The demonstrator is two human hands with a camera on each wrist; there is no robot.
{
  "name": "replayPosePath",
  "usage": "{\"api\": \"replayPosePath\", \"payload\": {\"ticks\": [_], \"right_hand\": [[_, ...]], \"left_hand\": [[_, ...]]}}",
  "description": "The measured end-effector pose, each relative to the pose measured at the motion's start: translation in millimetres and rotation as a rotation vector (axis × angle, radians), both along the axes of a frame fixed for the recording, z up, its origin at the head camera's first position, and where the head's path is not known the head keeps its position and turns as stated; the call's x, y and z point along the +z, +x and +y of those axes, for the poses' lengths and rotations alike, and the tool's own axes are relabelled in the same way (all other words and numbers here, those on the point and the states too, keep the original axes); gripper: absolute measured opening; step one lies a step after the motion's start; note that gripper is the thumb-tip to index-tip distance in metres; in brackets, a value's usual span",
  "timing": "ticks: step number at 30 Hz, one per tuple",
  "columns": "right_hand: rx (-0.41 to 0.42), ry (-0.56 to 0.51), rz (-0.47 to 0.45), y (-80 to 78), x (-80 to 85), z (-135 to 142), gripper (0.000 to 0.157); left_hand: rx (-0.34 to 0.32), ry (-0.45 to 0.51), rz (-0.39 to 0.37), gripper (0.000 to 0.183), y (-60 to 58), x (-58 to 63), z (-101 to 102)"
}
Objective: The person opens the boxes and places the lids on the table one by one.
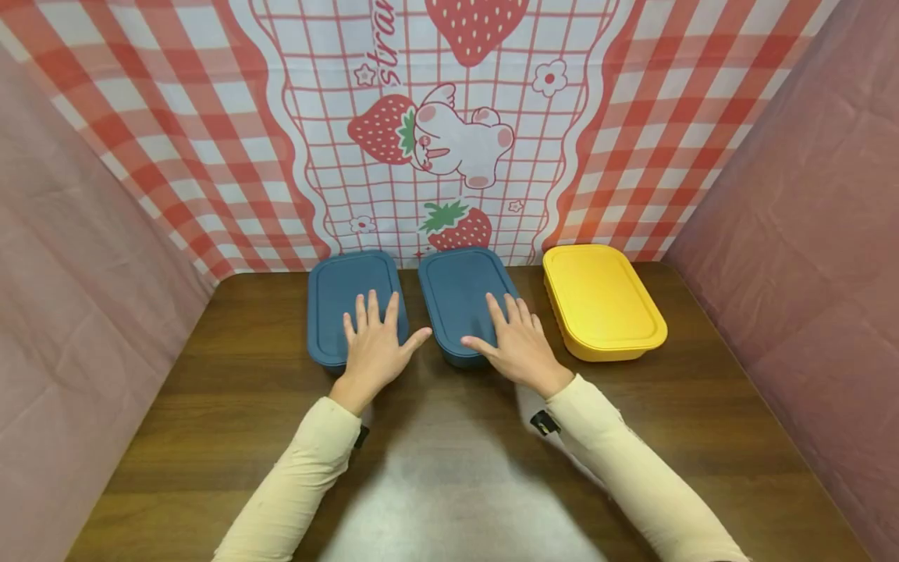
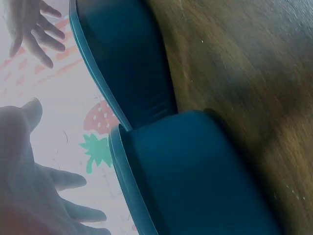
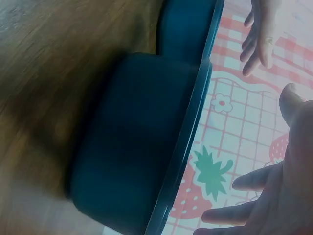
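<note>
Two blue lidded containers stand side by side at the back of the table. Over the front of the left blue container (image 1: 344, 273) hovers my left hand (image 1: 376, 350), its fingers spread and straight. My right hand (image 1: 520, 350) is spread in the same way above the front right part of the middle blue container (image 1: 460, 281). Both wrist views show a gap between the palms and the lids. In the left wrist view, the near blue container (image 2: 195, 176) lies below the hand. The right wrist view shows a blue container (image 3: 137, 132) beneath the right hand. Neither hand holds anything.
A yellow lidded container (image 1: 604, 297) stands to the right of the blue ones. The brown wooden table (image 1: 449, 468) meets a strawberry-print checked cloth (image 1: 449, 140) at the back. Pinkish cloth (image 1: 84, 273) hangs along both sides.
</note>
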State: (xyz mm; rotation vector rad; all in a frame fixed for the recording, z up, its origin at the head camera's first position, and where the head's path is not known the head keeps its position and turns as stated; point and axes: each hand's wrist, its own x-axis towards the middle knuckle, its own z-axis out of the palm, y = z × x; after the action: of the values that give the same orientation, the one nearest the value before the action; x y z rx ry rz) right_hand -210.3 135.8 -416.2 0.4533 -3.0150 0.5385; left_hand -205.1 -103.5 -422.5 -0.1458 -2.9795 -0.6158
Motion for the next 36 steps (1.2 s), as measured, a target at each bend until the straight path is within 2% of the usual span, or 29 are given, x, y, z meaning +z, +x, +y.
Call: {"api": "replayPosePath", "payload": {"ticks": [19,30,36], "right_hand": [[0.033,-0.053,-0.065,-4.7,5.0,-20,0.090],[0.069,-0.088,-0.041,-8.1,6.7,-35,0.089],[0.090,-0.092,-0.053,-10.2,9.6,-44,0.089]], "left_hand": [[0.066,-0.002,-0.020,0.092,-3.3,3.5,-20],[0.088,0.030,-0.065,0.092,-3.2,4.5,-31],[0.099,0.033,-0.060,0.092,-3.7,4.3,-37]]}}
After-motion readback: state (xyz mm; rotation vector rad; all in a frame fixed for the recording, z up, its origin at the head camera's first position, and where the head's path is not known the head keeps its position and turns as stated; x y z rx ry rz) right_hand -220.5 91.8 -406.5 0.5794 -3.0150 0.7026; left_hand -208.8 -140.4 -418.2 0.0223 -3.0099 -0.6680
